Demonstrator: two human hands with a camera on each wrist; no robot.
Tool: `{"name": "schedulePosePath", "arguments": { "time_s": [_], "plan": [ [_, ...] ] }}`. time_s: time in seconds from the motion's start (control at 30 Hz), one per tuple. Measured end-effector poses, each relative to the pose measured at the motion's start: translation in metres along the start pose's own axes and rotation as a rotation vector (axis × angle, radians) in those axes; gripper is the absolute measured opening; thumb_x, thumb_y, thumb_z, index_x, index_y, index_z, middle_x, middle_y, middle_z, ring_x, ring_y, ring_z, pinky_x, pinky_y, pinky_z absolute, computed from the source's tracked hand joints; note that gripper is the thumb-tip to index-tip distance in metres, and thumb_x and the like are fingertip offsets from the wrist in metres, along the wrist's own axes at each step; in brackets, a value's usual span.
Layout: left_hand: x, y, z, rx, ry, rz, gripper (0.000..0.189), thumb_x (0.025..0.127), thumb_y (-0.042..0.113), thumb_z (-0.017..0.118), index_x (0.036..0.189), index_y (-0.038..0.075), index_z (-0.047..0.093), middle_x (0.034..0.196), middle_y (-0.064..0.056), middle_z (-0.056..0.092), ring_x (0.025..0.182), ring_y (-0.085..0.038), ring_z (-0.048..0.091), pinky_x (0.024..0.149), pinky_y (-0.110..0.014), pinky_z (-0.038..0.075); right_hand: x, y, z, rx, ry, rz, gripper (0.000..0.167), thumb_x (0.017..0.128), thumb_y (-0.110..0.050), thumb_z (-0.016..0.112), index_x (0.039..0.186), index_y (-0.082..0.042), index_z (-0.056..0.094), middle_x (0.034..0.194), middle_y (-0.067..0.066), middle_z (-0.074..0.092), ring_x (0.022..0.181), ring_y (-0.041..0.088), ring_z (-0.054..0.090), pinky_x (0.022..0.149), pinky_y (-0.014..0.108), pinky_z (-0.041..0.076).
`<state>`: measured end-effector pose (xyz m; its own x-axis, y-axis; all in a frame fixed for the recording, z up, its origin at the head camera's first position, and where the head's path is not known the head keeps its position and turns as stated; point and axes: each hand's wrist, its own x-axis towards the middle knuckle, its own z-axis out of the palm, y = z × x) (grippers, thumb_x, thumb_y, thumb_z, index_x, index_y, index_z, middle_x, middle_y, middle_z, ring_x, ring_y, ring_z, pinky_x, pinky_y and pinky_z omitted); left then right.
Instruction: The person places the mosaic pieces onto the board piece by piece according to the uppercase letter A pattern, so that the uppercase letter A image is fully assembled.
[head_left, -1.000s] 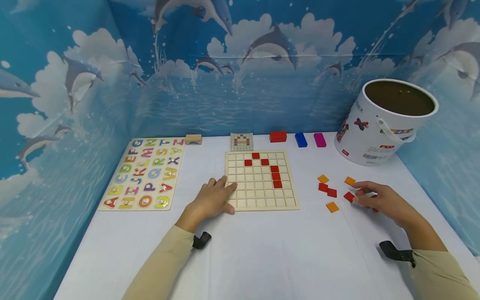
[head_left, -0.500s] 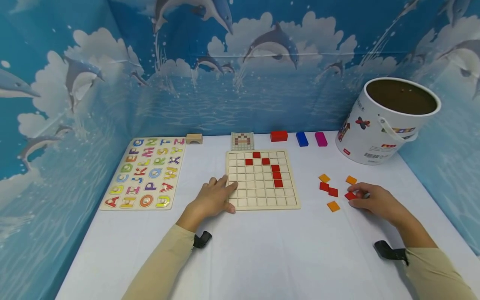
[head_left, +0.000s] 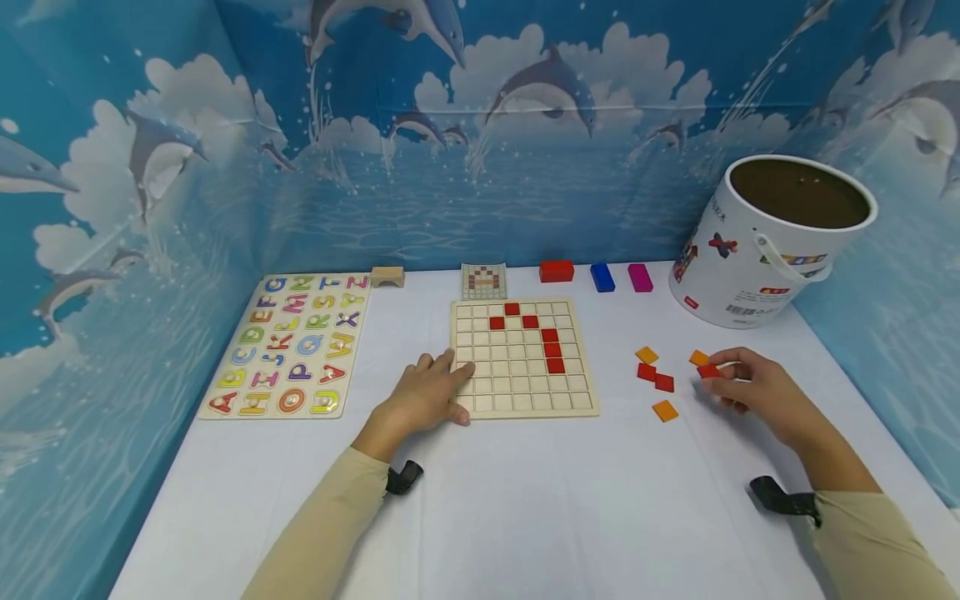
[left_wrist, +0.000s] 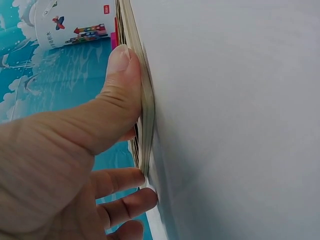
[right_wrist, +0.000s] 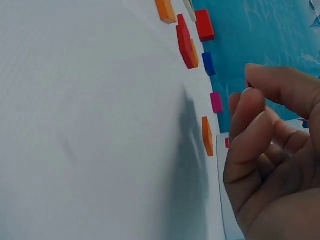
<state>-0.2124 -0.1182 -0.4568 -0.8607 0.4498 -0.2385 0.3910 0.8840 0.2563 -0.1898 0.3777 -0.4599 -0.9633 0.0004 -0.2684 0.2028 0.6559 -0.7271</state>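
Observation:
My left hand (head_left: 422, 398) rests at the near left corner of a wooden grid board (head_left: 517, 403), its index finger over the board and its thumb (left_wrist: 119, 85) along the front edge. Several red square tiles (head_left: 551, 350) sit in the board's cells, in a slanted top and a column at right. To the right, my right hand (head_left: 768, 392) pinches a red square tile (head_left: 708, 372) between thumb and fingers, raised over the table. In the right wrist view only a sliver of that tile shows at the fingertips. Loose red tiles (head_left: 647, 372) and orange tiles (head_left: 664, 411) lie left of this hand.
A pattern card (head_left: 483, 282) stands behind the board. Alphabet puzzle board (head_left: 347, 350) lies at left, with a wooden arch block (head_left: 387, 277) by it. Red (head_left: 556, 271), blue (head_left: 602, 277) and magenta blocks (head_left: 640, 277) line the back. A white bucket (head_left: 738, 275) stands back right.
My right hand has closed its fingertips on the red tile and lifted it from the table, slightly away from me. The left hand stays on the board's corner.

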Motion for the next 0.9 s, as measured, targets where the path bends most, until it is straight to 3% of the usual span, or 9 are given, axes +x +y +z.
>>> {"name": "schedulePosePath", "arguments": {
  "time_s": [0.27, 0.43, 0.63, 0.9],
  "plan": [
    [0.001, 0.0, 0.001, 0.015, 0.0, -0.002, 0.09, 0.081, 0.052, 0.076, 0.158, 0.022, 0.041, 0.166, -0.017, 0.028, 0.133, -0.034, 0.039, 0.101, -0.05, 0.038, 0.012, -0.014, 0.003, 0.349, 0.008, -0.027, 0.045, 0.095, -0.036, 0.072, 0.131, -0.024, 0.048, 0.094, -0.009, 0.069, 0.077, 0.018, 0.066, 0.073, 0.023, 0.056],
    [0.001, -0.001, 0.001, 0.025, 0.003, -0.003, 0.09, 0.08, 0.052, 0.076, 0.158, 0.022, 0.042, 0.166, -0.017, 0.028, 0.133, -0.034, 0.039, 0.102, -0.05, 0.038, 0.03, -0.047, 0.018, 0.496, -0.03, -0.027, 0.051, 0.094, -0.034, 0.074, 0.134, -0.019, 0.047, 0.098, -0.005, 0.073, 0.077, 0.017, 0.07, 0.073, 0.023, 0.057],
    [0.003, 0.0, 0.002, 0.019, -0.002, -0.013, 0.09, 0.081, 0.052, 0.077, 0.158, 0.023, 0.041, 0.166, -0.017, 0.028, 0.135, -0.035, 0.038, 0.104, -0.051, 0.037, 0.058, -0.108, 0.053, 0.501, -0.103, -0.028, 0.064, 0.094, -0.029, 0.075, 0.144, -0.009, 0.04, 0.103, 0.007, 0.074, 0.076, 0.019, 0.071, 0.07, 0.024, 0.056],
    [0.003, 0.0, 0.001, 0.016, -0.005, -0.025, 0.09, 0.081, 0.051, 0.077, 0.158, 0.022, 0.041, 0.166, -0.017, 0.027, 0.137, -0.036, 0.036, 0.105, -0.052, 0.037, 0.089, -0.167, 0.124, 0.459, -0.249, -0.126, 0.046, 0.098, -0.014, 0.069, 0.136, -0.003, 0.046, 0.108, 0.02, 0.069, 0.07, 0.016, 0.07, 0.067, 0.025, 0.057]
  ]
}}
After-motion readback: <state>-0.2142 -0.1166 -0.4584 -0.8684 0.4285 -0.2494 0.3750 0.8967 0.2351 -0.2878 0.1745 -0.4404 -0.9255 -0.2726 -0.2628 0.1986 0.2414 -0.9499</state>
